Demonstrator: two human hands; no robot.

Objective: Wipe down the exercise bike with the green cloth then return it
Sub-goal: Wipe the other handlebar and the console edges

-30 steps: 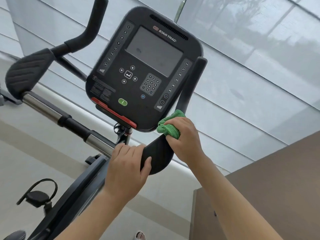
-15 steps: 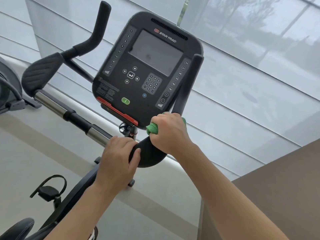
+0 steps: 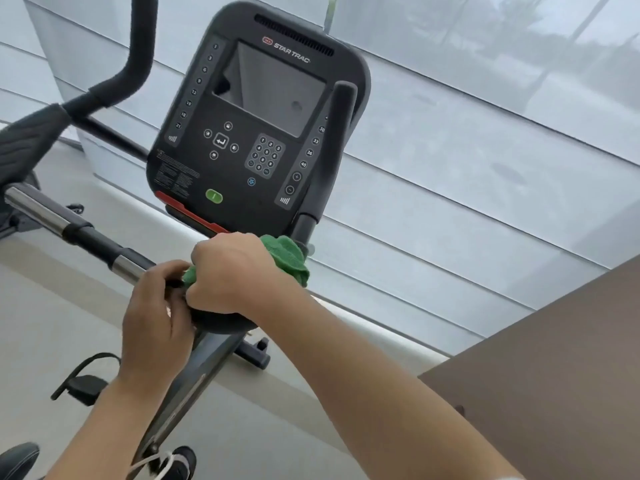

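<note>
The exercise bike's black console (image 3: pixel 259 126) fills the upper middle of the view, with its handlebar (image 3: pixel 86 233) running from the left toward my hands. My right hand (image 3: pixel 235 275) grips the bunched green cloth (image 3: pixel 287 258) and presses it on the black right elbow pad (image 3: pixel 221 322) just below the console. The cloth sticks out on both sides of the fist. My left hand (image 3: pixel 156 320) holds the handlebar at the pad's left edge, fingers curled over it. The upright right grip (image 3: pixel 332 147) rises behind the cloth.
The left elbow pad (image 3: pixel 27 140) and curved left grip (image 3: pixel 138 50) are at the upper left. A pedal with strap (image 3: pixel 83 382) hangs at the lower left beside the bike frame (image 3: pixel 194 372). A brown panel (image 3: pixel 554 368) stands at the right. Window blinds lie behind.
My right hand slid the cloth from the base of the right grip down and left onto the elbow pad, closer to my left hand. The view moved in and shifted.
</note>
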